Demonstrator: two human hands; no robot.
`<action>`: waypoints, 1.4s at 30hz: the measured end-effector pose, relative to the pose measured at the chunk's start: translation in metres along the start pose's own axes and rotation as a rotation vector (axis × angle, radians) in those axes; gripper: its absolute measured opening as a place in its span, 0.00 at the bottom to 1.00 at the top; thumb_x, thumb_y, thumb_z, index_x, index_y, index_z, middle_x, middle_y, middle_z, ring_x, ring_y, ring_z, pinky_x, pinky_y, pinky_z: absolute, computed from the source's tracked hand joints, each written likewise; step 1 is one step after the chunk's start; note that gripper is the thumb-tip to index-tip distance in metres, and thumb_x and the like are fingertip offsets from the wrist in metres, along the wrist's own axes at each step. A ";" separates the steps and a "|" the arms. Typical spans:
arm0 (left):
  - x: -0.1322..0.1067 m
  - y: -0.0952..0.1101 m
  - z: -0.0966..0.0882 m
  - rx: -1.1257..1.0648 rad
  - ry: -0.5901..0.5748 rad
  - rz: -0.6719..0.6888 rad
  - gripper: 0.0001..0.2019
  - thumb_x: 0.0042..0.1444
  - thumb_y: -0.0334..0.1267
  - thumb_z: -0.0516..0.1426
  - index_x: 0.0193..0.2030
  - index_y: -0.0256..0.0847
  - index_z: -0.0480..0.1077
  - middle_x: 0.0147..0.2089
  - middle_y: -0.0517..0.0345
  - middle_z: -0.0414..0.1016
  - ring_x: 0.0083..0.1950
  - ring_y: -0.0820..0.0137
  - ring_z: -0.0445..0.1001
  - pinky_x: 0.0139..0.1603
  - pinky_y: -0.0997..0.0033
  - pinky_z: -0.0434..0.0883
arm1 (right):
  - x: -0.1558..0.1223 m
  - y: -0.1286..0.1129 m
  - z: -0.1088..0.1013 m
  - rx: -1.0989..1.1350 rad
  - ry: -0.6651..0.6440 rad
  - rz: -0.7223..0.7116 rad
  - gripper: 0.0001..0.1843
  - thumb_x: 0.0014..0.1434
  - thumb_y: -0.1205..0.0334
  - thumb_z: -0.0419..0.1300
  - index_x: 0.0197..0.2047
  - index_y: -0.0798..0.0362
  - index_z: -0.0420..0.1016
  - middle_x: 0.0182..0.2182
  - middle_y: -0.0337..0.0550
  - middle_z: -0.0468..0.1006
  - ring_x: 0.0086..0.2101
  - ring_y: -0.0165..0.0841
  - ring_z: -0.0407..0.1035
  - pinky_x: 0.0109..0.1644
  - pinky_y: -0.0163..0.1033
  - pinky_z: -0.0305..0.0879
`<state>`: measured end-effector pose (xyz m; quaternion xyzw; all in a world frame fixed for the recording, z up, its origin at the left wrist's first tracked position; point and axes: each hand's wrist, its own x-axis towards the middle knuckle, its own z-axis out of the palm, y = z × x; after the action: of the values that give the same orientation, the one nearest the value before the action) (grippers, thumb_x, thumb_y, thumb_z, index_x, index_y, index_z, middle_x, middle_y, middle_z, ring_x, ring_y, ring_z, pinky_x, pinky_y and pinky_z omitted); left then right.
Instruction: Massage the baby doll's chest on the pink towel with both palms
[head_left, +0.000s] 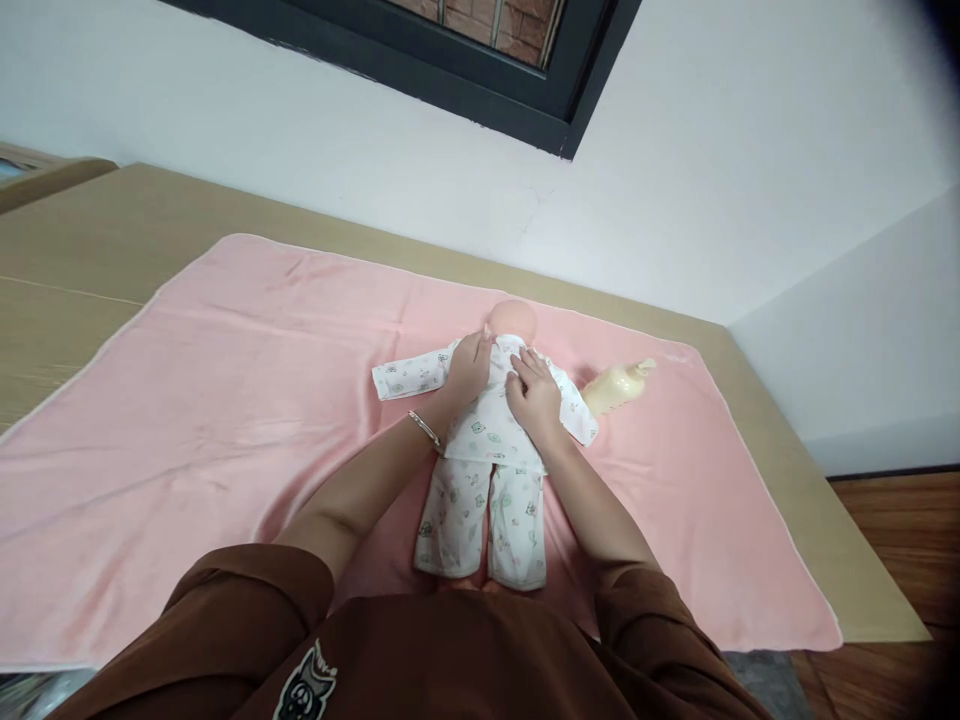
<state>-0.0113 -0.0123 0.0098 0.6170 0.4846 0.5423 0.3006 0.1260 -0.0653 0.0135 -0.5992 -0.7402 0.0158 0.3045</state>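
Observation:
A baby doll [513,319] lies on its back, feet toward me, in a white printed shirt [480,432] and matching trousers [517,520]. Its head is bare, and its sleeves stretch out to both sides. At the collar, on the left side, my left hand [469,366] has its fingers pinched together on the shirt; a bracelet [425,428] circles that wrist. My right hand [535,394] rests on the shirt's chest, fingers somewhat spread and the tips by the neckline. Beside the right-hand sleeve, a cream pump bottle [618,386] lies on its side.
A pink blanket [225,400] is spread under the doll, slightly wrinkled, over a light wooden table [67,330]. Behind the table rises a white wall [300,130] with a dark window frame [480,90]. Wooden flooring [900,530] shows at the right.

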 end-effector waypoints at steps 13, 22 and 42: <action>-0.005 -0.006 0.000 0.080 0.000 0.024 0.25 0.69 0.49 0.38 0.46 0.40 0.73 0.47 0.47 0.79 0.52 0.63 0.75 0.58 0.60 0.68 | 0.002 0.000 -0.002 0.032 -0.021 -0.103 0.20 0.65 0.57 0.51 0.55 0.52 0.76 0.61 0.49 0.70 0.65 0.42 0.58 0.70 0.56 0.49; -0.004 -0.004 -0.001 0.088 -0.009 0.008 0.25 0.68 0.49 0.38 0.46 0.41 0.73 0.48 0.48 0.79 0.53 0.63 0.74 0.58 0.62 0.68 | 0.018 0.003 -0.002 -0.028 -0.136 -0.069 0.27 0.66 0.53 0.52 0.64 0.54 0.66 0.67 0.54 0.59 0.67 0.48 0.51 0.70 0.63 0.43; 0.000 -0.006 0.001 0.496 -0.060 0.120 0.16 0.66 0.40 0.44 0.38 0.41 0.72 0.40 0.48 0.78 0.44 0.60 0.74 0.50 0.60 0.67 | 0.008 0.004 0.004 0.088 0.046 -0.019 0.18 0.65 0.59 0.50 0.47 0.50 0.80 0.56 0.47 0.76 0.61 0.40 0.64 0.69 0.55 0.51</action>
<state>-0.0123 -0.0095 0.0041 0.7152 0.5564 0.4050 0.1215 0.1266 -0.0557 0.0117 -0.5785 -0.7372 0.0318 0.3476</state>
